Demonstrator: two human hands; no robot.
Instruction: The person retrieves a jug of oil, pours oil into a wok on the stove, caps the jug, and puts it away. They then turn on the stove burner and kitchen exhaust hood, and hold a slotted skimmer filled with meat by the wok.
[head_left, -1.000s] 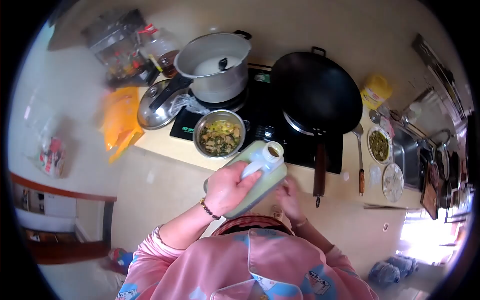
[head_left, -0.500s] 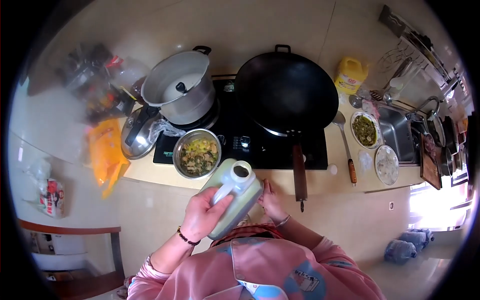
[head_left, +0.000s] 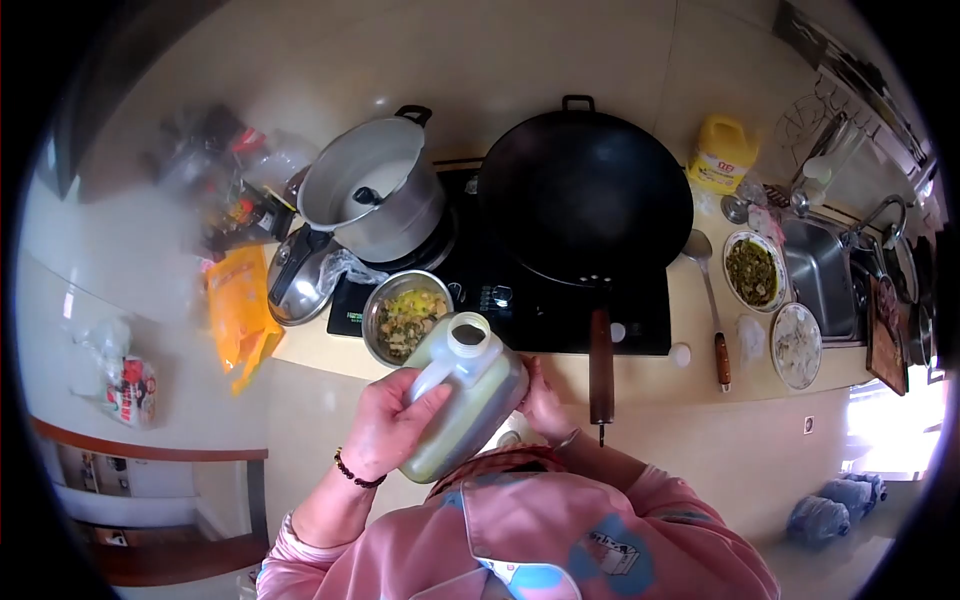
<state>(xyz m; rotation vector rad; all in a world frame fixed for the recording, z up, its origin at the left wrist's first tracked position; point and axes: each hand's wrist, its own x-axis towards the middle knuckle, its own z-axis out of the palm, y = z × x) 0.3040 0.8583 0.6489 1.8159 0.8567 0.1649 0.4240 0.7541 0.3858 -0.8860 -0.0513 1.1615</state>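
A large translucent plastic jug [head_left: 465, 415] with greenish-yellow liquid leans in front of me, its uncapped mouth facing up. My left hand [head_left: 385, 425] is closed round the jug's handle. On the jug's right side, my right hand [head_left: 545, 405] presses its fingers against the wall; part of that hand is hidden. Just beyond the jug sits a metal bowl [head_left: 375, 335] of chopped food in yellowish liquid. A black wok [head_left: 585, 195] rests on the hob [head_left: 520, 325], its long wooden handle [head_left: 600, 370] pointing toward me.
An aluminium pot [head_left: 400, 225] stands left of the wok, with a lid [head_left: 300, 290] and an orange bag [head_left: 240, 305] beside it. To the right are a spatula [head_left: 715, 310], two filled plates, a yellow jug [head_left: 722, 155] and a sink [head_left: 820, 275]. Small white round items lie near the wok handle.
The view has shifted slightly, so the counter appears farther right. Both hands keep hold of the jug, which has tilted little. A small white round item now shows beside the wok handle.
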